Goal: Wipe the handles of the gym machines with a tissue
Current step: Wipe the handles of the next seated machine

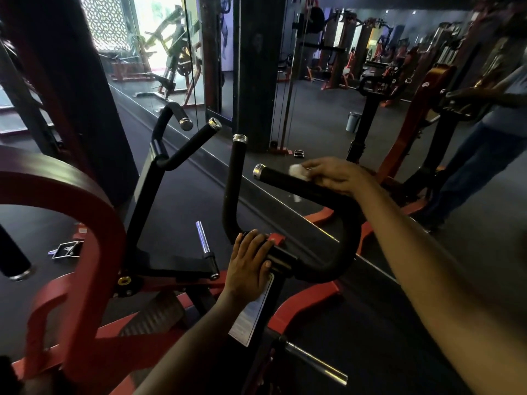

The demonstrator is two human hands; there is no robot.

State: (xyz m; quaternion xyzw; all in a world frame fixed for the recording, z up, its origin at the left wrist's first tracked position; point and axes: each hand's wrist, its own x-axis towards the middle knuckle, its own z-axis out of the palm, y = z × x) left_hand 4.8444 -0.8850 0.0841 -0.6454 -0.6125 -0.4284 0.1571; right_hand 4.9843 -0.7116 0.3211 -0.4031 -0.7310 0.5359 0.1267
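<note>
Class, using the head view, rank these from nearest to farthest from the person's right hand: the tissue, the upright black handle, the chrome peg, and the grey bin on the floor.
From the right hand:
1. Tissue, under its fingertips on the angled handle.
2. Upright black handle, just to its left.
3. Chrome peg, lower left, beside the left hand.
4. Grey bin, far back on the floor.

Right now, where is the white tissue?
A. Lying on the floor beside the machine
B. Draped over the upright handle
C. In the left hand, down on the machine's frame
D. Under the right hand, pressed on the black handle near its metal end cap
D: the tissue sits under the fingers of the right hand on the angled black handle, while the left hand rests on the frame without any tissue.
</note>
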